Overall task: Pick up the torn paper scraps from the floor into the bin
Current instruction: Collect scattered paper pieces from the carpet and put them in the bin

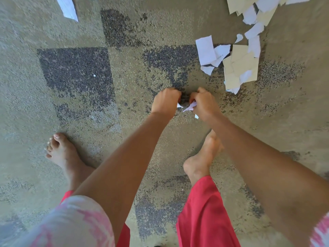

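Note:
Both my hands reach down to the carpet in the middle of the view. My left hand (166, 101) is closed around a small white paper scrap (179, 105) that peeks out by its fingers. My right hand (204, 104) grips crumpled white paper scraps (190, 107), with another bit (196, 116) showing under the wrist. A heap of white and tan torn paper scraps (238, 65) lies on the floor just right of and beyond my hands. More scraps (258, 13) are at the top right. One white scrap (67, 8) lies at the top left. No bin is in view.
The floor is a worn beige carpet with dark patches (76, 72). My bare left foot (61, 154) and right foot (201, 161) stand below the hands, with red trouser legs (204, 216) at the bottom edge.

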Action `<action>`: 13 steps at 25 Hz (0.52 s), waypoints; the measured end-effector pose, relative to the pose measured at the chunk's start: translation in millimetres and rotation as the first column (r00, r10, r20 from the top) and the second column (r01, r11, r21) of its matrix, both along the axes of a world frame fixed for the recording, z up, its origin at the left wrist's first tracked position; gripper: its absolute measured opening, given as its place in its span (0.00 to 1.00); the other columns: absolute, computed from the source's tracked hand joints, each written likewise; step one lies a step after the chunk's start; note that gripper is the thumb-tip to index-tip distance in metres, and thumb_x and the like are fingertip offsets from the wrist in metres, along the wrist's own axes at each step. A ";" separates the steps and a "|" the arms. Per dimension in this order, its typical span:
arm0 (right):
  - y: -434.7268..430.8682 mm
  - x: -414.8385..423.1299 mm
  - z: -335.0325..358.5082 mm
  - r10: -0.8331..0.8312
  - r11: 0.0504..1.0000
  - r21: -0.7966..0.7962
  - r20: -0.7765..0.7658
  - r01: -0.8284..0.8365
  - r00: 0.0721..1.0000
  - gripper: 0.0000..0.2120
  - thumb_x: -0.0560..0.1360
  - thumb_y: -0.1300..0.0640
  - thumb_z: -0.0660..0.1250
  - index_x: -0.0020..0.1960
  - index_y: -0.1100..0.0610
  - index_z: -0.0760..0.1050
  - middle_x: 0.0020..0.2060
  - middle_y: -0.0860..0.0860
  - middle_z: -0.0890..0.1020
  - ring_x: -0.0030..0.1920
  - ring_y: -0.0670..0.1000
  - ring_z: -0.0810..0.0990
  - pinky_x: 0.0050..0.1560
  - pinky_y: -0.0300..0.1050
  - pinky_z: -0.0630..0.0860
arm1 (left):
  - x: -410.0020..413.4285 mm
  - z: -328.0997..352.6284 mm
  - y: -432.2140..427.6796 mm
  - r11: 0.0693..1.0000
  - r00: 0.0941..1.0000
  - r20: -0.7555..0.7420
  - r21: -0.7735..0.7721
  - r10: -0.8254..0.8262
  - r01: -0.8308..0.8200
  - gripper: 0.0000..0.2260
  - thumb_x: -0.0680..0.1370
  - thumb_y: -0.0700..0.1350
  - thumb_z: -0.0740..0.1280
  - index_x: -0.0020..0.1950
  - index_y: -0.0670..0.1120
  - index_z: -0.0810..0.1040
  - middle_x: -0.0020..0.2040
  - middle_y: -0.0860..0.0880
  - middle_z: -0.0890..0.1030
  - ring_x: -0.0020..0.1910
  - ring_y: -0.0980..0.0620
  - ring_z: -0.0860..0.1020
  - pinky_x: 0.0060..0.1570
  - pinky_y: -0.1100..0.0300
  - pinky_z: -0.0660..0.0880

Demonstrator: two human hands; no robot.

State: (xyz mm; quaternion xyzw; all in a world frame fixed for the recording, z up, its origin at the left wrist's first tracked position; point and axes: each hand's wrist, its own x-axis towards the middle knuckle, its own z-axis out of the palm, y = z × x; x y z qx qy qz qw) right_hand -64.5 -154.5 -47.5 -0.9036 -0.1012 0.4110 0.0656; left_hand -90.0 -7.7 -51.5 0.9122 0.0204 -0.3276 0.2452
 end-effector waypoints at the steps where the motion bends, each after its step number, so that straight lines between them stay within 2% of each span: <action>1: 0.6 1.2 0.3 -0.028 0.999 0.014 0.000 0.028 1.000 0.07 0.72 0.66 0.71 0.50 0.62 0.79 0.51 0.58 0.75 0.42 0.56 0.74 0.41 0.43 0.66 | -0.5 0.7 2.2 0.998 0.998 -0.017 -0.011 0.058 -0.058 0.10 0.78 0.31 0.63 0.53 0.41 0.81 0.50 0.43 0.80 0.45 0.43 0.81 0.47 0.52 0.80; 4: 13.3 7.6 9.4 -0.114 0.991 0.072 0.043 0.111 0.993 0.05 0.72 0.68 0.69 0.48 0.63 0.79 0.49 0.56 0.75 0.40 0.54 0.72 0.34 0.40 0.64 | -1.2 3.9 20.9 0.971 0.971 -0.061 -0.059 0.230 -0.234 0.12 0.76 0.29 0.64 0.51 0.43 0.82 0.50 0.45 0.81 0.46 0.45 0.81 0.49 0.55 0.79; 6: 32.4 15.5 20.9 -0.186 0.977 0.117 0.079 0.176 0.979 0.06 0.73 0.69 0.68 0.49 0.63 0.79 0.50 0.56 0.74 0.41 0.52 0.71 0.31 0.37 0.60 | 1.7 13.9 40.7 0.957 0.958 -0.068 -0.065 0.280 -0.284 0.13 0.74 0.29 0.64 0.49 0.44 0.83 0.50 0.45 0.82 0.46 0.46 0.81 0.47 0.59 0.76; 10: 83.2 41.4 50.8 -0.364 0.918 0.241 0.193 0.316 0.911 0.09 0.71 0.69 0.68 0.48 0.58 0.80 0.52 0.57 0.76 0.45 0.56 0.77 0.40 0.44 0.72 | 21.1 48.8 91.4 0.931 0.939 0.003 -0.126 0.345 -0.342 0.16 0.71 0.27 0.62 0.47 0.44 0.84 0.51 0.45 0.82 0.44 0.49 0.79 0.46 0.58 0.76; 13: 127.9 64.5 82.8 -0.492 0.836 0.399 0.245 0.376 0.835 0.09 0.70 0.71 0.66 0.46 0.61 0.80 0.50 0.60 0.77 0.45 0.56 0.76 0.40 0.42 0.66 | 46.7 86.6 129.0 0.891 0.886 0.158 -0.215 0.436 -0.400 0.14 0.70 0.28 0.65 0.44 0.44 0.84 0.46 0.46 0.83 0.40 0.51 0.78 0.43 0.57 0.77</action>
